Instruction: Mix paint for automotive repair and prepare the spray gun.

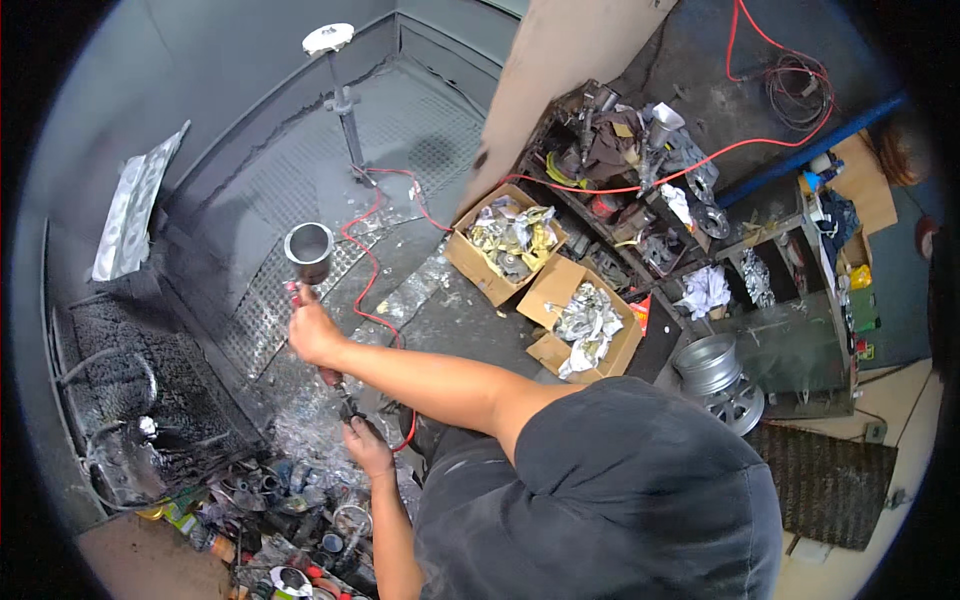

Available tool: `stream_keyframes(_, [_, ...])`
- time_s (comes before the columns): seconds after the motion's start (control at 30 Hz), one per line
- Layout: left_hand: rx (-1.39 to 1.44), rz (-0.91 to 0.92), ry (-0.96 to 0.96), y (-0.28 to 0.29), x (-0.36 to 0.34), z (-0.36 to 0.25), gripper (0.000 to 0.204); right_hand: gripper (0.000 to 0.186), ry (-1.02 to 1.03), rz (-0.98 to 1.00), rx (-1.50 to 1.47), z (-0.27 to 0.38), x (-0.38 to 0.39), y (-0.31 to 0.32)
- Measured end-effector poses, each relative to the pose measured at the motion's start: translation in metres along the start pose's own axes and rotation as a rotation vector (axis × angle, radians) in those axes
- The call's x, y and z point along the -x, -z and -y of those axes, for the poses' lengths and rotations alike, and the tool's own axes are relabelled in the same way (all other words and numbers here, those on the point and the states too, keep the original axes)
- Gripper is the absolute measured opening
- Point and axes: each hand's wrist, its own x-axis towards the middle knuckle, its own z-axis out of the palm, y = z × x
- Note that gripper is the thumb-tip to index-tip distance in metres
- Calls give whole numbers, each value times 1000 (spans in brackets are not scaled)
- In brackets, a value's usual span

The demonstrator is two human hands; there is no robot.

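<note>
My right hand (pixel 315 330) is wrapped round a spray gun (pixel 329 375) with red parts and a round metal cup (pixel 310 262) on top. Below it, my left hand (pixel 368 445) has its fingers closed round the dark fitting (pixel 349 407) at the bottom of the gun. A red hose (pixel 365 316) runs along the floor near the gun. Beyond the cup, a metal stand (pixel 348 130) with a white round top stands in the grey booth.
Two open cardboard boxes (pixel 590 365) hold crumpled material. Cluttered shelves (pixel 755 235) and stacked wheel rims (pixel 708 362) are on the right. A silver panel (pixel 135 205) leans on the left wall, above a dark coated rack (pixel 150 390). Assorted cans and tools (pixel 330 542) crowd the lower left.
</note>
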Motion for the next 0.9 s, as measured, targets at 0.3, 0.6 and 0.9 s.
stream_keyframes(0.3, [-897, 231, 103, -32, 89, 37, 34, 55, -110, -126, 68, -119, -14, 188])
stream_keyframes(0.6, [-681, 186, 314, -105, 79, 91, 37, 61, -357, -439, -1, -270, -84, 478])
stream_keyframes(0.9, [-540, 307, 466, -240, 21, 22, 36, 46, -233, -782, 282, -433, -168, 738])
